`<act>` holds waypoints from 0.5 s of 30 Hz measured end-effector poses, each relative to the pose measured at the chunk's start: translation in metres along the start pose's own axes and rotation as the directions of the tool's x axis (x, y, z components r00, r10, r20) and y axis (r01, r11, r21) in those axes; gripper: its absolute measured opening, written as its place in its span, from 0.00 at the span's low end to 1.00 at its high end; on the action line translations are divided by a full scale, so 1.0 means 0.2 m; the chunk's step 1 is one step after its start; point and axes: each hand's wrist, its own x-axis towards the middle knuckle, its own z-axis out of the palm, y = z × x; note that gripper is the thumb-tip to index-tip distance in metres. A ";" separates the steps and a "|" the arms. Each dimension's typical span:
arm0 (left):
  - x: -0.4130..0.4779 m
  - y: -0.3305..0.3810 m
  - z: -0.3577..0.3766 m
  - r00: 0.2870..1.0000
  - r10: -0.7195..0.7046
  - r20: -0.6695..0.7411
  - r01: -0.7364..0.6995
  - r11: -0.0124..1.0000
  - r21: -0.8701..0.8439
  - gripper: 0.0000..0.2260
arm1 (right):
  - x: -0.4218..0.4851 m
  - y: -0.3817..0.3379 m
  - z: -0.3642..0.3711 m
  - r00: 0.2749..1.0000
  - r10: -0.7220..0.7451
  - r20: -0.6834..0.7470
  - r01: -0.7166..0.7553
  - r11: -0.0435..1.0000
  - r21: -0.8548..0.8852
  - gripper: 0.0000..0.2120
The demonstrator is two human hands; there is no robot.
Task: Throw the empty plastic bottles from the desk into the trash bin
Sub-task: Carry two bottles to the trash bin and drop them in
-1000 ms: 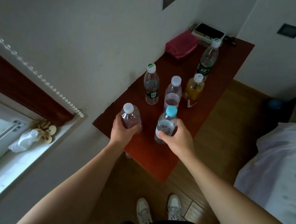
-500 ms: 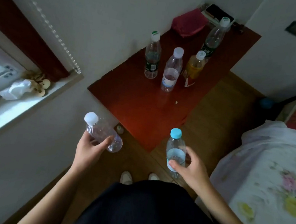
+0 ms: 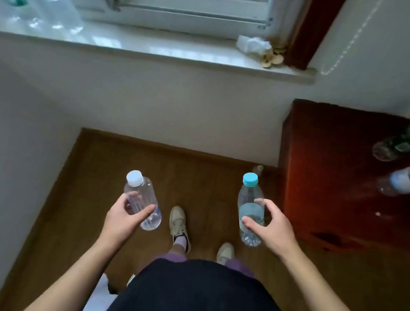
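Observation:
My left hand [image 3: 125,219] grips a clear plastic bottle with a white cap [image 3: 141,196], held over the wooden floor. In my right hand [image 3: 271,228] is a clear bottle with a blue cap [image 3: 249,200], upright, beside the desk's left edge. The red-brown desk [image 3: 328,173] fills the right side. Blurred at its far right edge stand two more bottles, one with a green label [image 3: 400,144] and one with a pale label [image 3: 408,180]. No trash bin is in view.
A white window sill [image 3: 147,48] runs across the top, with crumpled tissue [image 3: 254,45] and peels near a dark curtain [image 3: 311,27]. White walls close in the floor at left and ahead. My shoes [image 3: 179,224] stand on the wooden floor. A small bottle [image 3: 258,169] lies under the desk's corner.
I have turned left, away from the desk, carrying both bottles. The desk has slid to the right edge of view and the window now lies straight ahead.

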 end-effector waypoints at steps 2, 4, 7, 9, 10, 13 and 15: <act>-0.14 -0.20 -0.14 0.986 -0.115 -0.120 0.102 0.989 -0.106 0.24 | 0.08 -0.16 0.14 0.989 -0.073 0.128 0.083 0.994 -0.074 0.26; -0.29 -0.39 -0.27 0.946 -0.233 -0.224 0.183 0.958 -0.221 0.25 | 0.14 -0.35 0.34 0.958 -0.144 0.247 0.180 0.975 -0.131 0.24; -0.53 -0.67 -0.42 0.841 -0.419 -0.343 0.273 0.875 -0.400 0.26 | 0.16 -0.63 0.68 0.865 -0.253 0.433 0.355 0.919 -0.173 0.24; -0.68 -0.86 -0.50 0.756 -0.534 -0.378 0.304 0.798 -0.520 0.24 | 0.15 -0.80 0.92 0.787 -0.297 0.541 0.453 0.874 -0.178 0.25; -0.75 -0.95 -0.53 0.711 -0.589 -0.384 0.311 0.753 -0.579 0.22 | 0.14 -0.88 1.04 0.750 -0.306 0.587 0.490 0.852 -0.182 0.26; -0.89 -1.15 -0.62 0.590 -0.703 -0.396 0.289 0.642 -0.710 0.19 | 0.10 -1.06 1.37 0.656 -0.315 0.686 0.574 0.799 -0.182 0.29; -0.93 -1.25 -0.68 0.540 -0.745 -0.391 0.274 0.595 -0.755 0.18 | 0.07 -1.13 1.55 0.617 -0.296 0.729 0.601 0.776 -0.194 0.30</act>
